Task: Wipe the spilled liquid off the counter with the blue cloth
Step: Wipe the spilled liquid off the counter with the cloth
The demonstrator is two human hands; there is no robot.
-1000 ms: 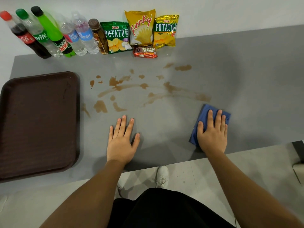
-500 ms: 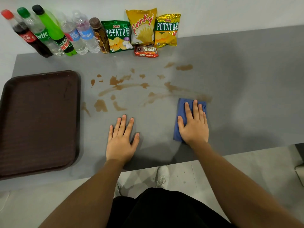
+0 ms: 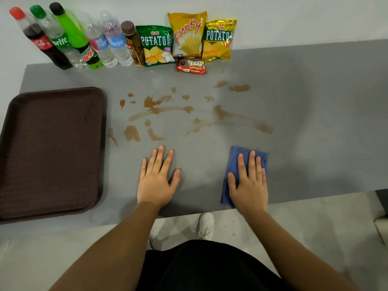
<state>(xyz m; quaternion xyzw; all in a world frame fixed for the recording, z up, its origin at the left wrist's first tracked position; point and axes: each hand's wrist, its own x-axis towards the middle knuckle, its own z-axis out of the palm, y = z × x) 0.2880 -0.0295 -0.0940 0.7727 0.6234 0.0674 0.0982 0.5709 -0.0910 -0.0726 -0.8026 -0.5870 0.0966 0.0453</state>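
Observation:
Brown spilled liquid (image 3: 155, 110) lies in blots and streaks across the middle of the grey counter (image 3: 315, 122), from beside the tray to a faint patch at the right. The folded blue cloth (image 3: 234, 157) lies flat near the counter's front edge, below the right end of the spill and apart from it. My right hand (image 3: 249, 185) presses flat on the cloth with fingers spread, covering most of it. To the cloth's left, my left hand (image 3: 156, 181) rests palm down on bare counter, holding nothing, just below the nearest blots.
A dark brown tray (image 3: 52, 152) fills the counter's left side. Several drink bottles (image 3: 84, 43) and snack bags (image 3: 186, 36) stand along the back wall, with a red chocolate bar pack (image 3: 191, 66) in front of them. The counter's front edge runs just behind my wrists.
My right hand slid the cloth left toward the spill's right end, then drew it back toward the front edge. My left hand stayed in place.

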